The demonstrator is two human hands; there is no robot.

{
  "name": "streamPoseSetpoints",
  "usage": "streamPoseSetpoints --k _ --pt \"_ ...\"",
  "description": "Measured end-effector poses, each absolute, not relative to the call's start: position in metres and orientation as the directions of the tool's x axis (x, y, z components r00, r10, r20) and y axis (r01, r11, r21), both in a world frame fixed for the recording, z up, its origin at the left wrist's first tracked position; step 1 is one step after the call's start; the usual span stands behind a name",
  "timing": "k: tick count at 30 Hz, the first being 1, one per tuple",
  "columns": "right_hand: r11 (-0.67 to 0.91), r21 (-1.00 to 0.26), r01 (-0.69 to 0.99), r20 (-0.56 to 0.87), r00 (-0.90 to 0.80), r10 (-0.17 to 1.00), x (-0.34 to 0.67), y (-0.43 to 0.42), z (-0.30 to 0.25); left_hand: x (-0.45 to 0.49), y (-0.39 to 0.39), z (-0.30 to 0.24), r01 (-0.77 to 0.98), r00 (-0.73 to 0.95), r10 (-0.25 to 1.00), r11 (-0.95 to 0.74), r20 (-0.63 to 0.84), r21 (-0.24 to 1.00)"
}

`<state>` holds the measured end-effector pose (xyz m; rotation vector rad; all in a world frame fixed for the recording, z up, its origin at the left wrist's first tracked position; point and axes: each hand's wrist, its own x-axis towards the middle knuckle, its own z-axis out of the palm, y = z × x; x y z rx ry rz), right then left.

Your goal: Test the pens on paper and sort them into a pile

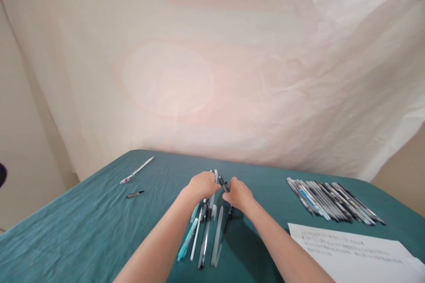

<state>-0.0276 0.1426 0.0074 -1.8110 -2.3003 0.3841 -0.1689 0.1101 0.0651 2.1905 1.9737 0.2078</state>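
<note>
Pens (206, 236) lie in a loose bundle on the green-covered tabletop (83, 230), directly below and between the person's two hands. One dark pen (222, 181) sits tilted between the thumb and forefinger of the right grip (239, 192), which I record as grasping it. The left grip (202, 185) curls over the far ends of the bundle; whether it is clenched on a pen or merely resting, I cannot tell.

Visibility: the left fingers cover the upper ends of several pens, and the left forearm runs close beside the turquoise pen (187, 239). Both forearms are cut off at the lower edge of view, as is the paper sheet (352, 250) at the person's right. A dark object (2, 174) at the left edge is too cropped to identify.

Markings: the sheet carries several lines of writing, too blurred to read. Beyond it, the row of pens (335, 201) lies side by side; any labels are too small to make out.
</note>
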Motion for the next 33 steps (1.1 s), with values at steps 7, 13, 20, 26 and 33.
streamPoseSetpoints --k 7,13,20,26,33 --pt "0.246 -0.287 0.926 -0.067 -0.276 0.959 -0.023 0.143 0.010 -0.167 0.110 0.065 0.958 0.081 0.997 -0.073 -0.018 0.278" --pt "0.242 -0.326 0.914 -0.088 -0.284 0.955 -0.019 0.145 0.010 -0.167 0.109 0.064 0.934 0.086 0.996 -0.082 0.003 0.349" --pt "0.254 -0.554 0.793 -0.101 -0.367 0.925 -0.008 0.151 0.025 -0.168 0.115 0.061 0.845 0.089 0.996 -0.076 0.003 0.530" --pt "0.217 -0.792 0.570 -0.124 -0.499 0.858 0.009 0.146 0.048 -0.162 0.121 0.061 0.610 0.192 0.977 -0.041 -0.097 0.792" --pt "0.151 -0.899 0.411 -0.132 -0.583 0.802 0.017 0.143 0.052 -0.160 0.124 0.057 0.177 0.218 0.973 0.039 -0.078 0.983"
